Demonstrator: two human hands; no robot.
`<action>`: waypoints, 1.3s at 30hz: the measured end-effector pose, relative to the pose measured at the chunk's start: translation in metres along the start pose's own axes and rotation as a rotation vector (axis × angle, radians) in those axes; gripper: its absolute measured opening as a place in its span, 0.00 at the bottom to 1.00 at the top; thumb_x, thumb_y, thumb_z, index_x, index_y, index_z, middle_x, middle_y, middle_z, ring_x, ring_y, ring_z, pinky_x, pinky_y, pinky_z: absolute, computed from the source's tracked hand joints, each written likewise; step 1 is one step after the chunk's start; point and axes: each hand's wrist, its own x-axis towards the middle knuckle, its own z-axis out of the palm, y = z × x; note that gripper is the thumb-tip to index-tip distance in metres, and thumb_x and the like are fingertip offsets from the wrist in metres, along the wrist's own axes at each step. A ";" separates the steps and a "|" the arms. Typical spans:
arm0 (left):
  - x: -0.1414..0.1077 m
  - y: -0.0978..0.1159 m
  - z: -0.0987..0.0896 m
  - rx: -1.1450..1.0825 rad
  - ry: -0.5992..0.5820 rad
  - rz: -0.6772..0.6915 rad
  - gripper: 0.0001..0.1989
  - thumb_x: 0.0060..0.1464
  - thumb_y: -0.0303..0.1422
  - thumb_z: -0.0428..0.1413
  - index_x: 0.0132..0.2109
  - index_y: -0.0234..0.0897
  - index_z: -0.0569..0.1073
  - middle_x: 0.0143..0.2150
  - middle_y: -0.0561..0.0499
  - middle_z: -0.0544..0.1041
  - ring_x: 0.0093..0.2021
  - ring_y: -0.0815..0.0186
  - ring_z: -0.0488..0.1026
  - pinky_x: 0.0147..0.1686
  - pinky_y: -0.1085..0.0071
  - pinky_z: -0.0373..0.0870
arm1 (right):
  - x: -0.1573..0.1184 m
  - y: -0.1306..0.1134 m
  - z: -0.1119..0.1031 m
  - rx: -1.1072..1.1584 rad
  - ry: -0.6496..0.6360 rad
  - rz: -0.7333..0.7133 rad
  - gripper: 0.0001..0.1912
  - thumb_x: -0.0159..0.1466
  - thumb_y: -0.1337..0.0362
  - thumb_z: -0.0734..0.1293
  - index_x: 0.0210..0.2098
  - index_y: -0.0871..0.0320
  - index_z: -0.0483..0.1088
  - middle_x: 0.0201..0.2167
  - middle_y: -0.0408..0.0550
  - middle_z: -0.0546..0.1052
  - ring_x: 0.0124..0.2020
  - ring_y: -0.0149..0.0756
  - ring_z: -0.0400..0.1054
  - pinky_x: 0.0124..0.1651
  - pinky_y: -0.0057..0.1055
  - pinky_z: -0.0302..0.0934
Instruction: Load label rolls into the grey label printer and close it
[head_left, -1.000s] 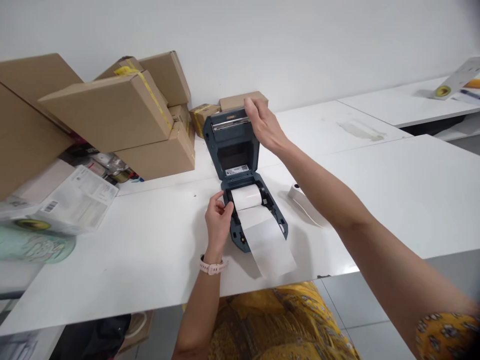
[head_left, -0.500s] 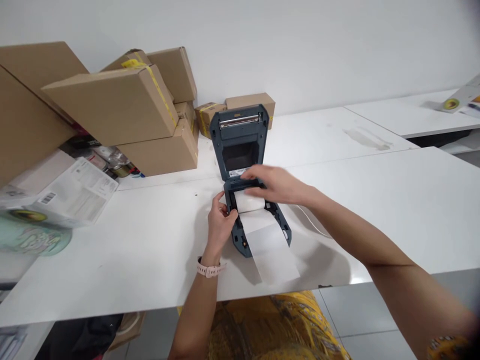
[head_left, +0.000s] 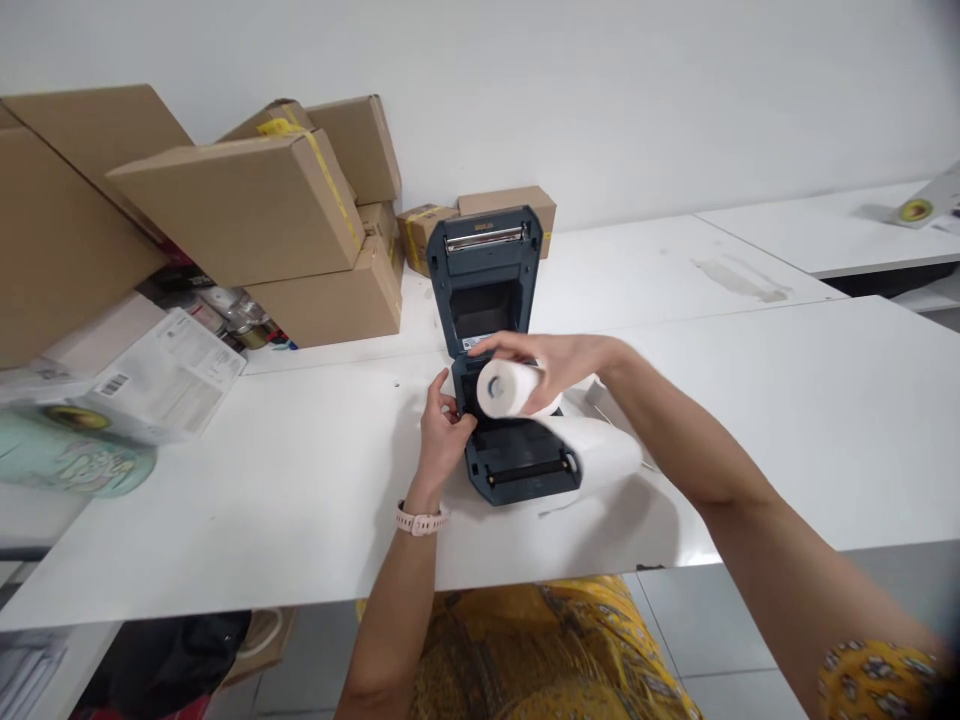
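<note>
A dark grey label printer (head_left: 517,482) stands on the white table with its lid (head_left: 486,262) raised. My right hand (head_left: 566,365) is wrapped round a white paper roll (head_left: 504,390) above the printer's bay. The roll is tilted, its hollow core facing left, and a loose strip of its paper (head_left: 604,452) curls off to the right. My left hand (head_left: 445,425) grips the left rim of the printer's base, with thumb over the edge and some fingers hidden behind it. Inside the base, the black roller (head_left: 529,472) near the front shows.
Cardboard boxes (head_left: 240,215) are stacked at the back left, with smaller boxes (head_left: 504,200) behind the printer. A white printed carton (head_left: 161,385) and a pale green container (head_left: 82,455) sit at the left. A white cable (head_left: 600,405) runs right of the printer. The table's front edge is near my body.
My right hand has closed on the paper roll and lifted it out of the printer's bay. The loose strip has swung right, uncovering the roller. My left hand stays on the printer's rim.
</note>
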 end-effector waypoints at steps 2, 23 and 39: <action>0.000 -0.001 0.000 0.012 -0.007 0.007 0.43 0.46 0.24 0.58 0.71 0.42 0.62 0.37 0.57 0.65 0.29 0.73 0.63 0.32 0.72 0.63 | -0.025 -0.004 -0.016 0.069 0.108 -0.115 0.56 0.55 0.47 0.78 0.74 0.51 0.50 0.59 0.53 0.73 0.58 0.46 0.70 0.60 0.40 0.66; 0.000 -0.001 -0.001 -0.013 -0.022 0.014 0.43 0.44 0.25 0.58 0.69 0.42 0.65 0.35 0.59 0.63 0.27 0.75 0.62 0.29 0.75 0.63 | -0.079 0.090 -0.006 0.093 0.548 0.387 0.55 0.56 0.53 0.76 0.75 0.59 0.50 0.67 0.66 0.68 0.65 0.53 0.68 0.68 0.56 0.62; -0.001 -0.002 -0.001 -0.017 -0.031 0.008 0.42 0.43 0.25 0.57 0.69 0.44 0.66 0.34 0.59 0.62 0.28 0.74 0.62 0.32 0.74 0.62 | -0.145 0.073 0.050 0.513 0.607 0.347 0.28 0.56 0.45 0.78 0.50 0.54 0.78 0.44 0.54 0.83 0.46 0.46 0.78 0.48 0.41 0.72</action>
